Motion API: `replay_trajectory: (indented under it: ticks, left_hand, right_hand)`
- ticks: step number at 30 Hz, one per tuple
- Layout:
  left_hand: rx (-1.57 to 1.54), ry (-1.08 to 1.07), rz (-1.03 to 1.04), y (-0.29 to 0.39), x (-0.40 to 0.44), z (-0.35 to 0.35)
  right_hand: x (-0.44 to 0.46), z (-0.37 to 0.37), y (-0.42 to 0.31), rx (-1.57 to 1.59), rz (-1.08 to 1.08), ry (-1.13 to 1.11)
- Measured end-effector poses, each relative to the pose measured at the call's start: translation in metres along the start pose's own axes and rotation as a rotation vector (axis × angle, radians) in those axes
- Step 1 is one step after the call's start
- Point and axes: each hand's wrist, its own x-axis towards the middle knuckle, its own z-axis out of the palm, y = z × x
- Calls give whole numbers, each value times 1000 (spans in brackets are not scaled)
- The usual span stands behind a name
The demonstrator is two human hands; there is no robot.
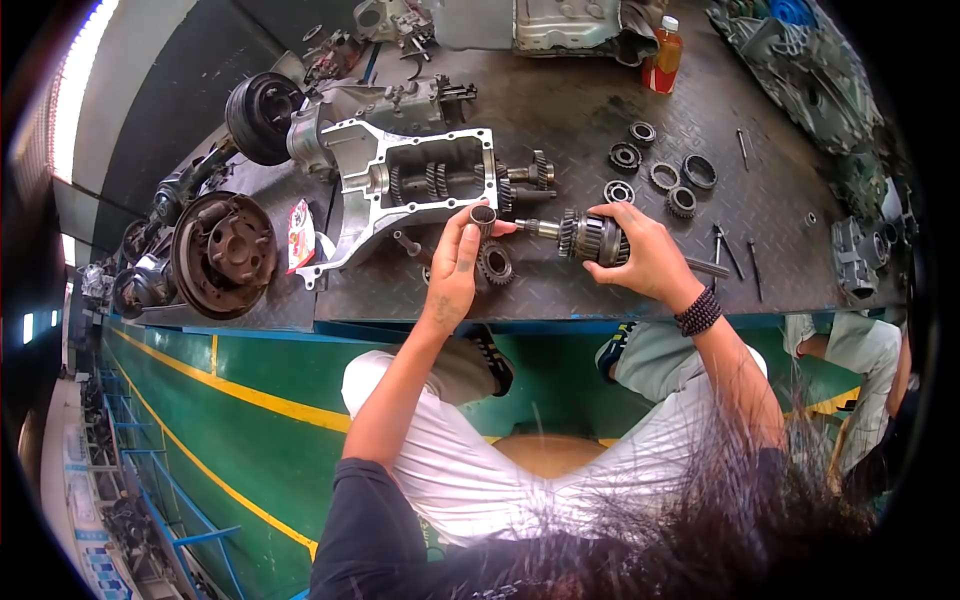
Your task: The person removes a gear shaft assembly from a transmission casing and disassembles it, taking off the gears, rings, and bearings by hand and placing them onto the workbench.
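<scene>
My right hand [640, 250] is wrapped round a gear shaft [568, 235], which lies roughly level with its thin splined end pointing left. In my left hand [458, 268] is a short hollow metal sleeve [483, 216], pinched between thumb and fingers close to the shaft's tip. Whether sleeve and shaft touch I cannot tell. A toothed gear ring [496, 263] lies on the bench just below the sleeve. Behind my left hand stands an open gearbox housing [357, 215] with another geared shaft [437, 180] inside it.
Several bearings and rings, among them a synchronizer ring [699, 172], lie beyond my right hand. Loose rods and a bolt [728, 250] are to the right. A brake drum assembly [225, 255] sits left, a drink bottle [663, 58] at the back. Another person's leg [860, 350] shows at right.
</scene>
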Motion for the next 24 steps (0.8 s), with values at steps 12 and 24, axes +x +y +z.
replay_trajectory:
  ticks: [12,24]
  left_hand:
    - [394,126,152,11,9,10]
    - [518,128,208,10,17,6]
  right_hand:
    - [0,1,3,-2,-10,3]
    - [0,0,0,-9,18,-9]
